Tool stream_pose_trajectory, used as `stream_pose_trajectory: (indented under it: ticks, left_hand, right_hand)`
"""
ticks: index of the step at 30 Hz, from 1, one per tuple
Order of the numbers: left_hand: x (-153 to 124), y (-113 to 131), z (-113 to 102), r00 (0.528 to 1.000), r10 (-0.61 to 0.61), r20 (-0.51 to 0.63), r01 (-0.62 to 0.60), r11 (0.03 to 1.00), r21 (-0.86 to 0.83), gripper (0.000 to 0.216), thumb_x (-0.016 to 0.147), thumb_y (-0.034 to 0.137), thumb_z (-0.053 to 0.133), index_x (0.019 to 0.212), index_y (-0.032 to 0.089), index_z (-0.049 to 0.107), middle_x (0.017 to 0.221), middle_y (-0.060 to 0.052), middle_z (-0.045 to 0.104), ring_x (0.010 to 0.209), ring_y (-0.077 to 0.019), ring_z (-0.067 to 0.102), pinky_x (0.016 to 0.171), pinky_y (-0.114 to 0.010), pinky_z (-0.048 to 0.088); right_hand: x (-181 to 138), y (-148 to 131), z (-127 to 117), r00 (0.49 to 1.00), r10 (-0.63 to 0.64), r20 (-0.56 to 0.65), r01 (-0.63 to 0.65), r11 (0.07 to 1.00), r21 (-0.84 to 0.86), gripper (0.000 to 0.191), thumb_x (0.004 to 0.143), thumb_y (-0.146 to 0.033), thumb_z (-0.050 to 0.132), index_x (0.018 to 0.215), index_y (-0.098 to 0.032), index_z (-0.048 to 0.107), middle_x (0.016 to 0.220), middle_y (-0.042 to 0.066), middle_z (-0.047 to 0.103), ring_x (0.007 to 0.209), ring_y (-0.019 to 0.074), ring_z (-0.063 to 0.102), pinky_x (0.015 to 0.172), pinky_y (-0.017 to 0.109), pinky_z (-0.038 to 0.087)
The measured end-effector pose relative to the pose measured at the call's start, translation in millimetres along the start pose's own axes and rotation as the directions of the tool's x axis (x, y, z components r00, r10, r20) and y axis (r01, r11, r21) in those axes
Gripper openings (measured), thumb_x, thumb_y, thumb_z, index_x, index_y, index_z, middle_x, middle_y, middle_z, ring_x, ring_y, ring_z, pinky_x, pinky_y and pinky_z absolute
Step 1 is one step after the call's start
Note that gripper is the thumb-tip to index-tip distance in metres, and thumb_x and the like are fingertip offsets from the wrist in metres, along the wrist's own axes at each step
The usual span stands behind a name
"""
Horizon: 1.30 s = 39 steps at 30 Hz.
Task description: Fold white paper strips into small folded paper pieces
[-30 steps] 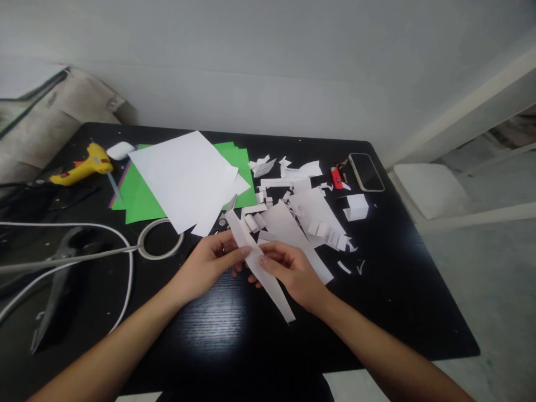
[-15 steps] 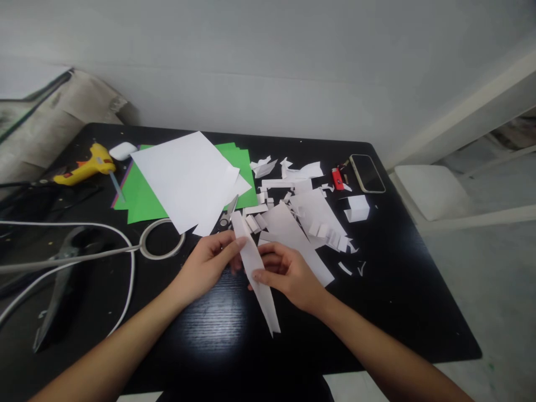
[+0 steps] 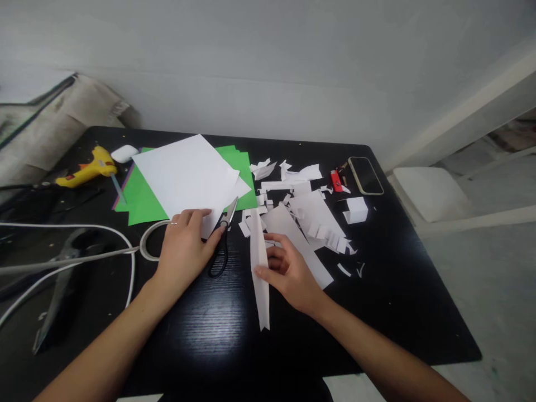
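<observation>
Centre frame, the right hand (image 3: 288,273) pinches a long white paper strip (image 3: 259,262). It looks light and floppy, likely best gripped mid-length. The left hand (image 3: 182,248) lies spread and empty just beside the scissors (image 3: 221,245).

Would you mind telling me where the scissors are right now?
In the head view, the scissors lie on the black table between the left hand and the white paper strip held by the right hand.

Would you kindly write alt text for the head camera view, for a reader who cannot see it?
The right hand pinches a long white paper strip over a black table, while the left hand rests open beside scissors. Paper scraps, a white sheet, green paper, a glue gun and a phone lie behind.
</observation>
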<state>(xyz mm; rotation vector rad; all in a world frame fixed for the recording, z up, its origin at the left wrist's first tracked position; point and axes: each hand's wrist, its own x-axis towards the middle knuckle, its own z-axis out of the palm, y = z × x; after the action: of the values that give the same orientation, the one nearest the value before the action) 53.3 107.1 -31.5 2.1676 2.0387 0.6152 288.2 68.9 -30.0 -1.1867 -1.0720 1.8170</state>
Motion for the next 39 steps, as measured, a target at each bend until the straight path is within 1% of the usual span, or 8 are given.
stream_pose_trajectory:
  ticks: [6,12,15,21,25,30,34,39]
  left_hand:
    - [-1,-3,1,0.998,-0.045,0.054,0.052,0.989,-0.137,0.037,0.096,0.043,0.059,0.118,0.015,0.067,0.115,-0.017,0.071,0.100,-0.0338,0.068,0.091,-0.046,0.052]
    - [0,-2,-2,0.992,-0.100,0.083,0.114,0.977,-0.180,0.032,0.093,0.036,0.064,0.117,0.014,0.067,0.112,-0.015,0.071,0.089,-0.0295,0.069,0.083,-0.041,0.053]
    - [1,-2,-2,0.993,-0.098,0.067,0.109,0.975,-0.192,0.028,0.095,0.035,0.061,0.113,0.015,0.068,0.109,-0.014,0.071,0.083,-0.0268,0.069,0.080,-0.039,0.053]
    - [2,-6,-1,0.999,-0.043,0.016,0.045,0.988,-0.148,0.020,0.096,0.034,0.055,0.089,0.020,0.066,0.090,-0.008,0.071,0.078,-0.0243,0.066,0.076,-0.036,0.050]
    - [2,-4,-3,0.995,-0.096,0.010,0.096,0.989,-0.113,0.021,0.097,0.035,0.053,0.090,0.019,0.064,0.089,-0.008,0.070,0.078,-0.0250,0.066,0.074,-0.036,0.050]
    - [-1,2,-5,0.990,-0.135,-0.035,0.126,0.974,-0.190,0.020,0.099,0.035,0.052,0.096,0.019,0.061,0.091,-0.007,0.069,0.080,-0.0240,0.067,0.075,-0.035,0.050]
    - [-2,4,-5,0.996,-0.090,-0.024,0.082,0.971,-0.223,0.018,0.099,0.034,0.054,0.096,0.019,0.062,0.092,-0.006,0.069,0.081,-0.0229,0.065,0.074,-0.035,0.049]
    - [-6,12,-5,0.997,0.066,-0.029,-0.072,0.938,-0.339,0.012,0.099,0.029,0.058,0.097,0.019,0.065,0.098,-0.005,0.070,0.091,-0.0208,0.066,0.081,-0.033,0.050]
  right_hand:
    - [2,2,-1,1.000,-0.003,-0.007,0.003,1.000,0.015,0.059,0.078,-0.027,0.082,0.128,-0.026,0.051,0.104,0.003,0.070,0.087,0.0193,0.071,0.084,0.039,0.060]
    - [3,4,-1,1.000,-0.001,-0.017,0.001,1.000,0.021,0.058,0.077,-0.027,0.082,0.126,-0.026,0.052,0.104,0.003,0.070,0.086,0.0185,0.071,0.084,0.039,0.059]
    - [3,3,-1,1.000,0.006,-0.023,-0.005,1.000,0.019,0.058,0.077,-0.027,0.082,0.126,-0.025,0.052,0.103,0.003,0.070,0.087,0.0187,0.071,0.085,0.039,0.059]
    - [3,2,-1,1.000,0.012,-0.027,-0.011,1.000,0.029,0.058,0.075,-0.025,0.082,0.125,-0.025,0.053,0.102,0.002,0.070,0.086,0.0185,0.071,0.083,0.037,0.058]
    - [3,3,-1,0.999,0.018,-0.032,-0.017,0.999,0.033,0.057,0.075,-0.026,0.083,0.124,-0.025,0.054,0.101,0.002,0.070,0.085,0.0184,0.071,0.083,0.038,0.058]
    - [3,3,-1,0.999,0.008,-0.034,-0.007,0.999,0.036,0.056,0.075,-0.025,0.083,0.123,-0.025,0.055,0.100,0.001,0.070,0.085,0.0173,0.070,0.083,0.036,0.057]
    - [3,4,-2,1.000,-0.006,-0.031,0.007,0.999,0.042,0.054,0.076,-0.025,0.083,0.122,-0.025,0.055,0.099,0.001,0.070,0.085,0.0169,0.069,0.082,0.035,0.057]
    - [4,5,-1,0.999,-0.021,-0.029,0.023,0.997,0.072,0.043,0.075,-0.026,0.085,0.105,-0.024,0.053,0.094,-0.001,0.070,0.082,0.0155,0.068,0.079,0.033,0.055]
